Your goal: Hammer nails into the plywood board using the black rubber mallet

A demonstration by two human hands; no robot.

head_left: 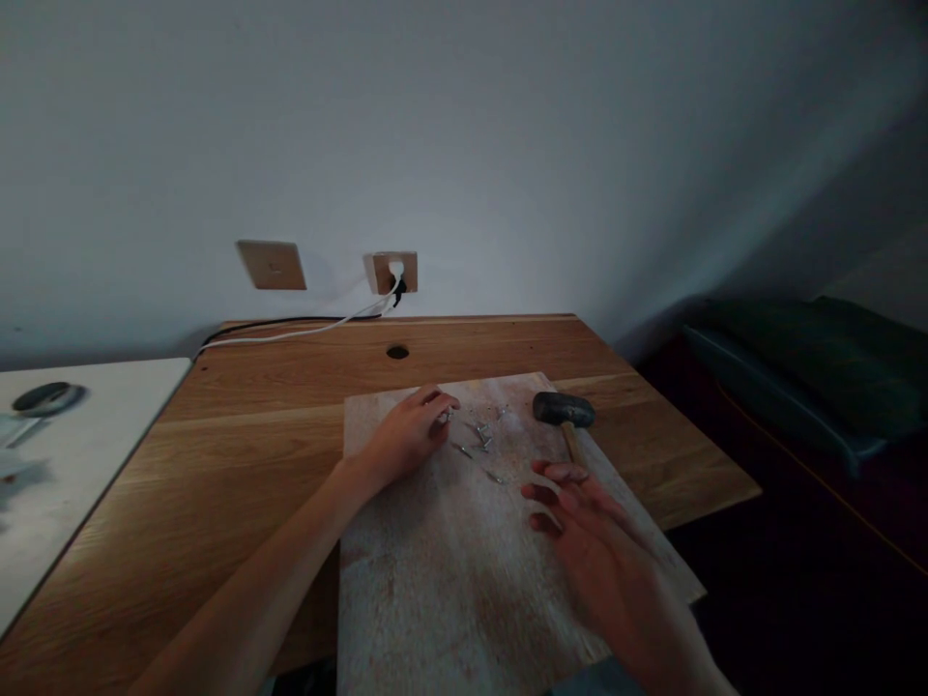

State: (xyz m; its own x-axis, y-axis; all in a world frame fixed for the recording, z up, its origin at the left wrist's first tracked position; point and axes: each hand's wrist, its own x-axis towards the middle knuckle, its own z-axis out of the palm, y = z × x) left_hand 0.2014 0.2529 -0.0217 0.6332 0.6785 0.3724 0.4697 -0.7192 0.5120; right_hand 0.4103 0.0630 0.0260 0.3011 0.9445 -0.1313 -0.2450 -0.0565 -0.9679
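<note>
My left hand (412, 433) is closed at the upper left of a pale wooden board (427, 580), its fingers pinched round some small shiny metal screws. Just right of it, several loose silvery screws (481, 435) lie scattered on the board; their exact kind is hard to make out. My right hand (591, 527) hovers over the board's right side, fingers apart and curved, nothing in them. Beyond it a rubber mallet (564, 409) with a black head lies at the board's right edge, its wooden handle partly hidden behind my right fingers.
The board rests on a wooden desk (275, 493) with a round cable hole (397, 352). Cables (290, 334) run along the back to a wall socket (395, 274). A white table (87, 454) adjoins on the left, holding a roll of tape (47, 398). Dark green cushioned furniture (797, 377) stands right.
</note>
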